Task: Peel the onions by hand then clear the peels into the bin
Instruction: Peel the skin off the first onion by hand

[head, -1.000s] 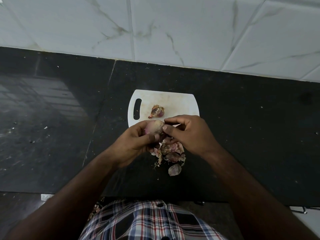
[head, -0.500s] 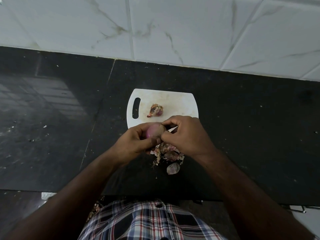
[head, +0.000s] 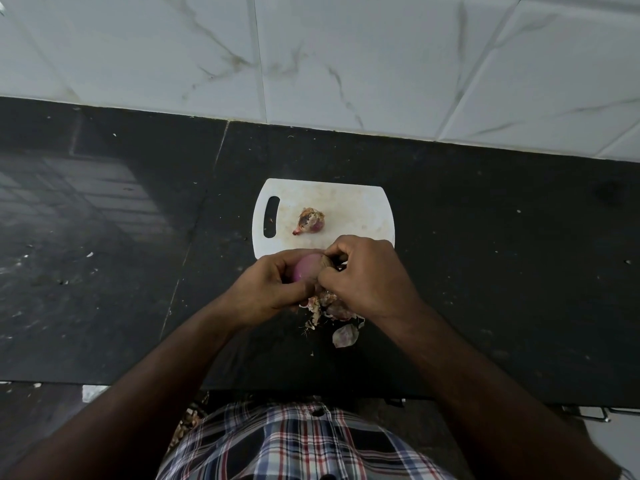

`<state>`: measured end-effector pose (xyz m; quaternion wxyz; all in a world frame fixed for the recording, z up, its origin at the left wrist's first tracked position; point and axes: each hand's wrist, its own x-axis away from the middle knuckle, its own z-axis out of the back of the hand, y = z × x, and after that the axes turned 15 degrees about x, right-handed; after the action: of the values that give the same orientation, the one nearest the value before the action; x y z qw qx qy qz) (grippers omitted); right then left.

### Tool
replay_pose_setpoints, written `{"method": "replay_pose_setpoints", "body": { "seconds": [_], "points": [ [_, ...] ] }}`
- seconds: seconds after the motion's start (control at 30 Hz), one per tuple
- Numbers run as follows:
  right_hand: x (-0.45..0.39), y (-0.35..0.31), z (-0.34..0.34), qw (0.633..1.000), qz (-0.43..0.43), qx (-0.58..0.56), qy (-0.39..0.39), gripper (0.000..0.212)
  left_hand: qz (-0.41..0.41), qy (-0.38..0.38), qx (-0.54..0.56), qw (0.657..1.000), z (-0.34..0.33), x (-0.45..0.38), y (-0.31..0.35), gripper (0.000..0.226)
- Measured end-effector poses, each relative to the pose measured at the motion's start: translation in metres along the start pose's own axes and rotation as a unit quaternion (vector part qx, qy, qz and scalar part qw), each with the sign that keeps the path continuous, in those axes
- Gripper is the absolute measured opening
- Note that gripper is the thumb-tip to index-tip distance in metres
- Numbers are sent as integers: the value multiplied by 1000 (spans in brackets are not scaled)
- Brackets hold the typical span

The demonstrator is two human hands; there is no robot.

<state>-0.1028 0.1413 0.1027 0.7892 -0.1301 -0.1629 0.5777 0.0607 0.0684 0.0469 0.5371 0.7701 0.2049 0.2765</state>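
Observation:
My left hand (head: 273, 285) grips a small pink onion (head: 306, 266), its smooth peeled side showing between my fingers. My right hand (head: 367, 275) pinches the dry brown skin at the onion's right end, fingers curled over it. Both hands hover over the near edge of a white cutting board (head: 360, 209). A second onion (head: 310, 221) with its papery skin on lies on the board near the handle slot. A heap of loose peels (head: 332, 311) lies on the dark counter just below my hands, partly hidden by them.
The black stone counter (head: 502, 271) stretches left and right, with a white marbled tile wall (head: 346, 57) behind it. Small crumbs dot the counter at left. Under the counter's near edge at lower left, something pale brown (head: 188, 424) shows beside my checked shirt.
My right hand's fingers have closed in tighter over the onion's right end, and the peeled pink surface shows more. Both hands stay over the board's near edge.

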Motion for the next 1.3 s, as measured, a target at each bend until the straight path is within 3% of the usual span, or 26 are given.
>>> {"method": "replay_pose_setpoints", "body": {
  "seconds": [0.13,0.27,0.33,0.47,0.53,0.6,0.67,0.83,0.93,1.17,1.3],
  "points": [
    [-3,9,3,999,21,-34,-25,27,15,-1,24,1000,4,2,-1,42],
    [-6,27,-3,986,18,-149,-74,36,38,31,107,993,5,4,-3,50],
    [-6,28,-8,986,21,-156,-47,36,35,29,137,990,4,4,-4,49],
    [-2,21,-18,983,18,-157,88,18,29,21,182,983,5,4,-6,47],
    [-2,20,-21,986,16,-136,100,13,29,24,187,982,7,4,-7,56],
    [-4,22,-21,990,1,-111,92,11,30,28,183,982,8,5,-7,61],
    [-5,26,-18,990,-8,-116,82,15,26,30,165,986,7,6,-6,52],
    [-4,25,-9,983,60,-175,-6,38,14,10,125,992,4,5,-4,47],
    [-5,21,-4,983,80,-162,-16,39,0,20,108,994,2,5,-2,50],
    [-3,28,-3,983,82,-167,-11,27,-10,26,177,984,3,9,-6,49],
    [-5,29,2,988,108,-105,-34,37,18,42,252,967,-2,10,-11,53]
  ]
}}
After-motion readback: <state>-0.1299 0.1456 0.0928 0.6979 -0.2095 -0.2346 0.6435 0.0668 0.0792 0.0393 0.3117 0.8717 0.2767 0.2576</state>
